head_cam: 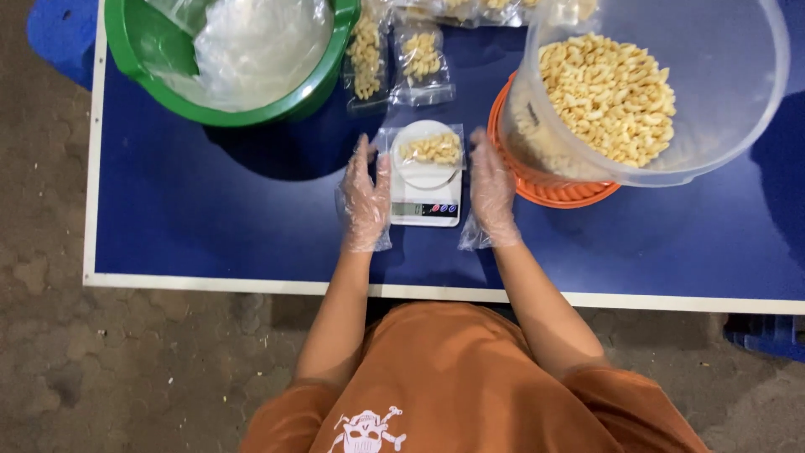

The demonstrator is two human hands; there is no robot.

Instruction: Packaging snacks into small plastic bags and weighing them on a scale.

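Centrally, a small clear plastic bag of pale yellow snack pieces (pixel 429 148) lies on the round white platform of a small white digital kitchen scale (pixel 425 195), which sits on the blue surface (pixel 210 218) with a white edge. The scale's display is too small to make out. The left hand (pixel 366 197), in a loose clear plastic glove, rests flat just beside the scale's left edge, its grip open with fingers straight and holding nothing. The right hand (pixel 490 197), gloved the same way, lies just beside the scale's right edge, fingers likewise spread and empty.

Right of the scale, a large clear plastic tub (pixel 721 92) tilts toward the person, partly filled with the same pale yellow pieces; it leans on an orange round basket (pixel 553 191), mostly hidden beneath it. Behind the scale lie several filled clear bags (pixel 419 63), some cut off by the top edge. To the left stands a green round plastic basin (pixel 134 50) holding crumpled clear plastic, its top also cut off.
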